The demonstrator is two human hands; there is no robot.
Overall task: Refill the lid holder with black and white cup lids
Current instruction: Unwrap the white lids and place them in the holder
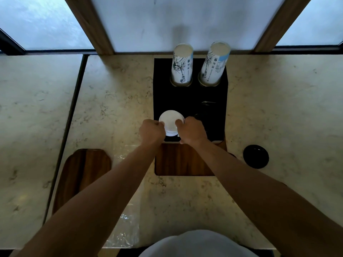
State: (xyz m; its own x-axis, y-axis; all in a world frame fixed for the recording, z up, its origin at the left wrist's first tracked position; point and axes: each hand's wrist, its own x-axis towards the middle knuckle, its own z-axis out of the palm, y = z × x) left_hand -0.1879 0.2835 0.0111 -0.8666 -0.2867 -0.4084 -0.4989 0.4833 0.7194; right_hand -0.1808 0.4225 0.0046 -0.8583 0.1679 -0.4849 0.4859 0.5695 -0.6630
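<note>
A stack of white cup lids (171,121) stands at the front left of the black lid holder (189,97). My left hand (151,132) grips the stack's left side and my right hand (192,130) grips its right side, both with fingers curled around it. A stack of black lids (255,156) lies on the marble counter to the right of the holder. The holder's front right slot is dark and its contents cannot be made out.
Two tall stacks of printed paper cups (181,64) (215,63) rise from the holder's back holes. A wooden front panel (182,159) sits below the holder. A wooden board (83,175) and clear plastic wrap (123,227) lie on the counter (278,101) at left.
</note>
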